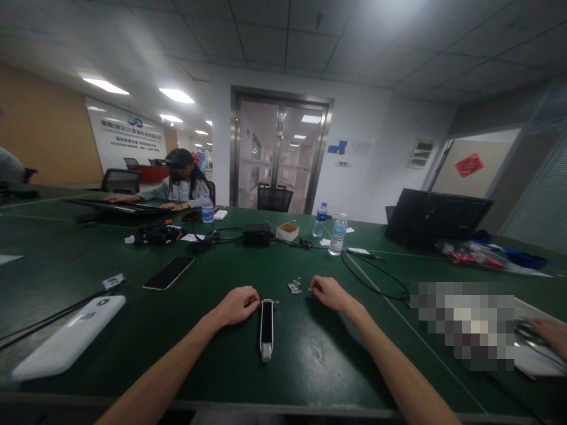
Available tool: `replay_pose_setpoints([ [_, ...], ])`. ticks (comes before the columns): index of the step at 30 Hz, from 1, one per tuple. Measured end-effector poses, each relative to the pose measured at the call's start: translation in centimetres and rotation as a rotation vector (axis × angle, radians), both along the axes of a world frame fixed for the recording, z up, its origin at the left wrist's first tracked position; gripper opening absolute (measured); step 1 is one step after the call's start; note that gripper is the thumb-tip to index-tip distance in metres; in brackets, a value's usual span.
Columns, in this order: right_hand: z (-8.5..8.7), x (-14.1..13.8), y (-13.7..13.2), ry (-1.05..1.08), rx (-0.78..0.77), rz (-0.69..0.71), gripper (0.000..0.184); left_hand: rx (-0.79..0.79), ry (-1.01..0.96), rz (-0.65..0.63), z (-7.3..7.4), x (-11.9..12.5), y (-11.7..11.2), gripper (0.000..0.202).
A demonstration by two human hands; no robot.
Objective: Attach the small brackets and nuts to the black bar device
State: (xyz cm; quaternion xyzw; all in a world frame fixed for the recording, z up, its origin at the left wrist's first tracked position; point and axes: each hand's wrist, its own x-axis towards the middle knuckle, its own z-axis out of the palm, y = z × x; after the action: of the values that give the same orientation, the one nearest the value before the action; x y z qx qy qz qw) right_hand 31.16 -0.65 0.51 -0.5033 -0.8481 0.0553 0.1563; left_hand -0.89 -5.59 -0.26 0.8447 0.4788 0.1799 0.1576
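My left hand (239, 305) rests on the green table (199, 354) with its fingers curled, touching the top end of a slim white and black device (266, 329) that lies lengthwise toward me. My right hand (330, 293) is curled too, its fingertips pinched by several small metal parts (296, 287) scattered on the table. What the fingers of either hand hold, if anything, is too small to make out.
A black phone (169, 273) and a white flat box (68, 343) lie left. Cables, a black box (256, 235), a cardboard box (287, 231) and water bottles (338, 234) sit farther back. A person works at a laptop far left. Another person's hand (549, 333) is at right.
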Motion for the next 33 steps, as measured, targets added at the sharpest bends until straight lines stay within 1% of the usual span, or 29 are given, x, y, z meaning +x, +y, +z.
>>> replay_pose_setpoints([
  [4,-0.1,-0.9,-0.4,0.113,0.065,0.045,0.012,-0.001,-0.012,0.005,-0.2,-0.1,0.1,0.020],
  [9,-1.3,-4.2,-1.9,0.307,0.080,0.178,0.011,0.012,-0.027,-0.016,-0.1,0.0,0.0,0.021],
  [12,-1.9,-6.4,-3.0,0.334,0.056,0.244,0.012,0.017,-0.027,-0.018,0.0,0.0,-0.1,0.022],
  [15,-2.1,-7.6,-3.8,0.332,0.044,0.265,0.015,0.027,-0.018,-0.012,0.0,0.1,-0.2,0.022],
  [26,-2.3,-7.5,-3.6,0.348,0.026,0.277,0.013,0.070,0.001,-0.027,-0.5,0.0,0.2,0.021],
  [33,-2.2,-7.5,-3.6,0.370,0.003,0.267,0.011,0.048,0.006,-0.014,-0.2,0.0,-0.1,0.021],
])
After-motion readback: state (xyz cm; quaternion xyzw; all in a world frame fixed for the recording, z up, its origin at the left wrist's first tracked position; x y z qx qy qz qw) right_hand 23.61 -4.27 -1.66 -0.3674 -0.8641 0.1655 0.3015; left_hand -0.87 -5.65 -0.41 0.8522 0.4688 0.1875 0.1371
